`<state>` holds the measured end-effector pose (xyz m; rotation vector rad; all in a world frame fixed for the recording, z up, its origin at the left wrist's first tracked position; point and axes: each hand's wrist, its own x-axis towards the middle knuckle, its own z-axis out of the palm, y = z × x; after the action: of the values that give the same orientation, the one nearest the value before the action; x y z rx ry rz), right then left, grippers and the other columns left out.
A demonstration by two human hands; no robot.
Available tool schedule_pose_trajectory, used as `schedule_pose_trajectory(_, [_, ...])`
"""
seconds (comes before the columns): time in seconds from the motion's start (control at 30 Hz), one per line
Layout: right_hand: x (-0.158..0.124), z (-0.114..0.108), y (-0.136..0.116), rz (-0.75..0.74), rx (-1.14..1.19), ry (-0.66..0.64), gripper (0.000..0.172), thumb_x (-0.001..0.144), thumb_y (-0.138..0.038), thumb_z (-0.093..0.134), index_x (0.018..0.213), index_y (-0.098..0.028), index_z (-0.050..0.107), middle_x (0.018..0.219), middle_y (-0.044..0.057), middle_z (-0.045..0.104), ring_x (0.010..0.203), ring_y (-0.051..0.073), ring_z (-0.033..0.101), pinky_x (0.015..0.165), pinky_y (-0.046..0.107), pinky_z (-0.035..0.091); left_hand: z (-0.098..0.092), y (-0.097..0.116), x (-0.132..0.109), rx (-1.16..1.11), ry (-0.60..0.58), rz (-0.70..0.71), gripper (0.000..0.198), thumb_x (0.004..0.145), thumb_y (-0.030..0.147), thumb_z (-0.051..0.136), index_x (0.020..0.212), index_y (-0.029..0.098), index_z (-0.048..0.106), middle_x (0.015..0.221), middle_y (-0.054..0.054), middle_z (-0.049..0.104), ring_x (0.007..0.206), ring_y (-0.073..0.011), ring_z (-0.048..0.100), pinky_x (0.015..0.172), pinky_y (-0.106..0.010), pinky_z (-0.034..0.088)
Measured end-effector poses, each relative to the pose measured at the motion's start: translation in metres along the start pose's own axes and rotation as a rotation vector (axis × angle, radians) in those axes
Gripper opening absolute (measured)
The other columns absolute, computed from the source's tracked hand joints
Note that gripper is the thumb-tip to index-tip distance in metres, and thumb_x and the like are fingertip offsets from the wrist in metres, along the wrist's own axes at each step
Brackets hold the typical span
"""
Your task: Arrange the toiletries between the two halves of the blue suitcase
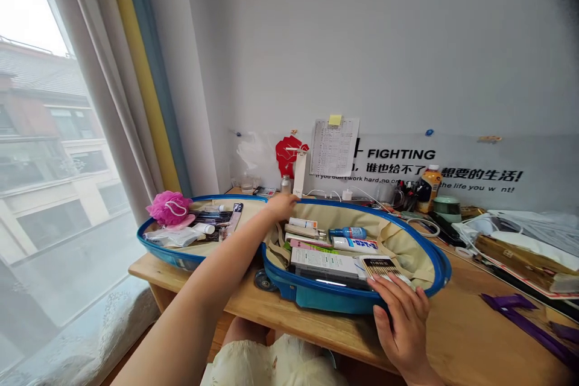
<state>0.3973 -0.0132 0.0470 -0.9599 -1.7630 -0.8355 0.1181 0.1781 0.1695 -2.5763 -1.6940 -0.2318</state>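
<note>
Wooden desk (289, 322) holds an open blue suitcase (316, 298); left hand's (281, 206) grip hidden, right hand's (400, 319) apart.

Left hand (283, 206) stretched forward, right hand (400, 322) splayed

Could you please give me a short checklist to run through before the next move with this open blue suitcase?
1. Blue suitcase lying open on the wooden desk, both halves resting on it: ok.
2. Left hand at the suitcase's far rim: cannot tell whether it grips anything.
3. Right hand at the near side, fingers on the packed items: cannot tell whether it holds one.
4. Pink bath puff inside the left half: not ok, it sits over the rim.
5. Blue-capped bottle in the right half: ok, lying within the rim.
</note>
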Motion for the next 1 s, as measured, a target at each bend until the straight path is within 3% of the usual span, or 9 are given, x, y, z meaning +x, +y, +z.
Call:
schedule_pose_trajectory(0.17, [-0.001, 0.002, 0.0, -0.002, 0.007, 0.02, 0.03, 0.09, -0.026, 0.039, 0.113, -0.023, 0.058, 0.101, 0.006, 0.067, 0.11, 0.022, 0.056, 0.108, 0.041, 0.023, -0.02, -0.083, -0.031, 0.131, 0.038, -0.296, 0.043, 0.093, 0.036, 0.053, 0.132, 0.019, 0.048, 0.134, -0.011, 0.05, 0.12, -0.0255, 0.052, 0.098, -0.05, 0.046])
schedule_pose_trajectory(0.3, [-0.001, 0.001, 0.0, 0.018, 0.007, 0.005, 0.031, 0.089, -0.025, 0.04, 0.114, -0.024, 0.058, 0.102, 0.005, 0.068, 0.109, 0.022, 0.057, 0.109, 0.041, 0.023, -0.014, -0.145, -0.071, 0.241, -0.062, -0.438, 0.041, 0.09, 0.036, 0.057, 0.127, 0.018, 0.052, 0.13, -0.01, 0.053, 0.114, -0.024, 0.055, 0.094, -0.048, 0.049])
schedule_pose_trajectory(0.4, [0.0, 0.001, -0.001, 0.018, 0.016, 0.008, 0.031, 0.088, -0.025, 0.041, 0.114, -0.024, 0.059, 0.102, 0.005, 0.068, 0.108, 0.021, 0.057, 0.109, 0.04, 0.023, -0.007, -0.173, -0.09, 0.296, -0.142, -0.474, 0.039, 0.091, 0.036, 0.057, 0.125, 0.018, 0.053, 0.128, -0.01, 0.055, 0.111, -0.023, 0.057, 0.093, -0.046, 0.05])
schedule_pose_trajectory(0.67, [0.0, 0.0, -0.001, 0.005, -0.008, 0.007, 0.031, 0.089, -0.025, 0.04, 0.114, -0.023, 0.058, 0.101, 0.006, 0.068, 0.107, 0.021, 0.057, 0.108, 0.041, 0.025, 0.006, -0.199, -0.082, 0.352, -0.242, -0.459, 0.038, 0.091, 0.037, 0.057, 0.122, 0.017, 0.055, 0.123, -0.009, 0.057, 0.107, -0.0214, 0.059, 0.089, -0.044, 0.052])
schedule_pose_trajectory(1.0, [-0.001, 0.0, 0.0, 0.027, -0.007, -0.004, 0.032, 0.089, -0.026, 0.04, 0.115, -0.026, 0.058, 0.101, 0.004, 0.068, 0.106, 0.021, 0.059, 0.109, 0.04, 0.024, 0.011, -0.199, -0.084, 0.353, -0.174, -0.473, 0.037, 0.091, 0.037, 0.057, 0.121, 0.016, 0.055, 0.122, -0.009, 0.057, 0.105, -0.0213, 0.059, 0.088, -0.043, 0.052])
